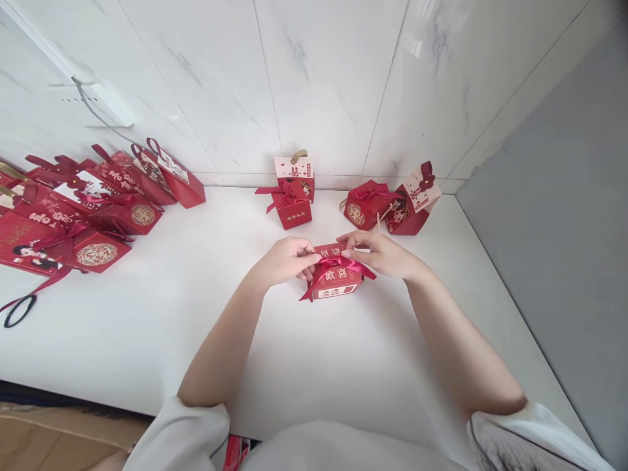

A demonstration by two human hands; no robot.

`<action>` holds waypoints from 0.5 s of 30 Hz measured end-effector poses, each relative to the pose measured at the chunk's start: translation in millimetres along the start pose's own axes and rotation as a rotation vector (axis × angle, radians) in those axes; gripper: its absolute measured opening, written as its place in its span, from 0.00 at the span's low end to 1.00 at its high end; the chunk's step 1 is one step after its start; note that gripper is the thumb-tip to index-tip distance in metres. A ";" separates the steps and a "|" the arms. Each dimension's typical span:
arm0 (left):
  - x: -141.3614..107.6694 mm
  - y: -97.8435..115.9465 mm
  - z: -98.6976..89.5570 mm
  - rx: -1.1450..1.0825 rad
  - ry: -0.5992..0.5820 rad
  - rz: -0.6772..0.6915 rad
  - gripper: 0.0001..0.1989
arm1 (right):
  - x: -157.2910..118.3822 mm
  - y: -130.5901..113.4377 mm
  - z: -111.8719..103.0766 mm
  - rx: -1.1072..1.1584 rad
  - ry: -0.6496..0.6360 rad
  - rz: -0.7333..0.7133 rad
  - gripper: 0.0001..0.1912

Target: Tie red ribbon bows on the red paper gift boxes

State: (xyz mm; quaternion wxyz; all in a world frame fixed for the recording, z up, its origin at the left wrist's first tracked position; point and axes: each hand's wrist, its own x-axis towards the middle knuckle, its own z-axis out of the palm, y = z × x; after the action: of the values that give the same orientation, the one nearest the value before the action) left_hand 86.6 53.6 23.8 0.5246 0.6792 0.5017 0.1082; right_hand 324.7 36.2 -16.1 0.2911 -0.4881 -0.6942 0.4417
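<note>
A red gift box [338, 280] with gold lettering stands on the white table in front of me. Across its top runs a magenta ribbon [360, 267] tied in a bow, one tail hanging down the front left. My left hand [293, 260] pinches the ribbon at the bow's left side, its fingertips against the box. On the right, my right hand [375, 254] has thumb and fingers closed on the bow's other side. Just behind stand a red box with a ribbon bow [294, 212] and another bow-tied box [362, 208].
Several red gift boxes and bags [98, 255] crowd the table's left side. A dark loop [19, 311] lies near them. At the back right is a red box with a flower handle [409, 209]. Tiled wall [333, 85] bounds the back, a grey panel [554, 216] the right. Cardboard [59, 435] sits below left.
</note>
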 end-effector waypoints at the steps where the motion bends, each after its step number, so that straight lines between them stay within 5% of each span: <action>1: -0.1 0.1 -0.4 0.004 -0.002 -0.011 0.13 | -0.6 -0.4 -0.6 -0.005 -0.002 -0.001 0.13; 15: 1.2 -2.6 -2.6 -0.017 -0.077 -0.021 0.12 | -10.9 -15.8 -11.9 -0.138 -0.029 0.025 0.12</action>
State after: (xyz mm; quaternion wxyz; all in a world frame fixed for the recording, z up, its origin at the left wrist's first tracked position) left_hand 84.0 56.0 22.3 0.5504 0.6731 0.4874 0.0804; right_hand 331.9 27.8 3.7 0.2412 -0.5091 -0.7210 0.4035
